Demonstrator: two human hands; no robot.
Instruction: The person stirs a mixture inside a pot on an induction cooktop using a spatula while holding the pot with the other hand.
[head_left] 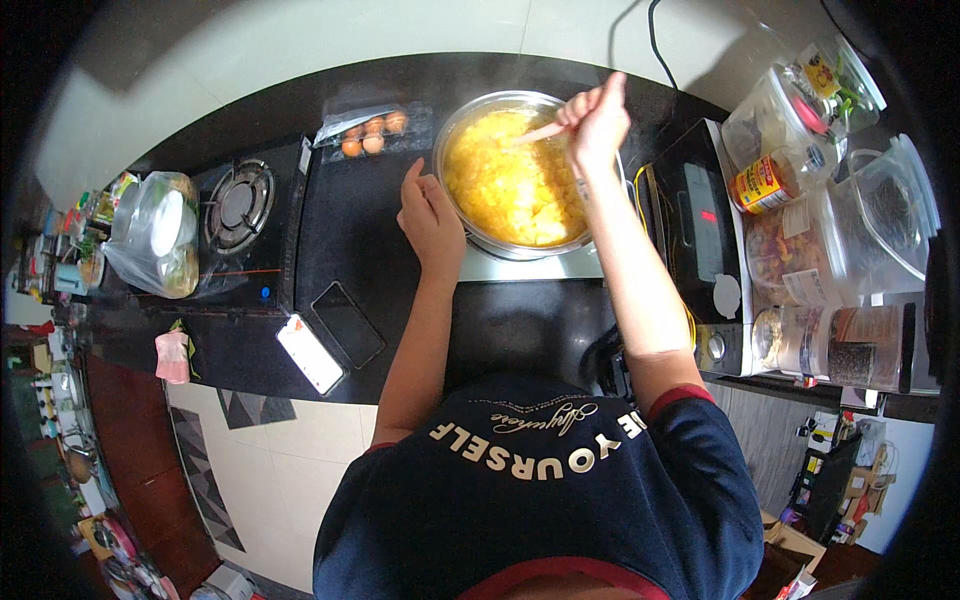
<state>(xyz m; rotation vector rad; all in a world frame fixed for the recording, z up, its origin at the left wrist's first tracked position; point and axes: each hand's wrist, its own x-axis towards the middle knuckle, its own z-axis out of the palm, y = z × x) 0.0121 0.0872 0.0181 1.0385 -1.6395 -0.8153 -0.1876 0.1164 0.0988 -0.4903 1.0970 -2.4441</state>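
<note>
A wide steel pan (452, 130) full of chunky yellow food (510, 185) sits on a flat cooker at the middle of the black counter. My right hand (595, 115) is closed around a pale wooden spoon (535, 134) whose far end dips into the yellow food. My left hand (430, 215) rests at the pan's left rim, fingers together and slightly curled, with nothing held in it.
A carton of brown eggs (372, 133) lies left of the pan. A gas burner (240, 205) and a bagged stack of bowls (155, 235) stand further left. Two phones (310, 352) lie near the front edge. An induction hob (695, 225), jars and plastic containers (800, 130) crowd the right.
</note>
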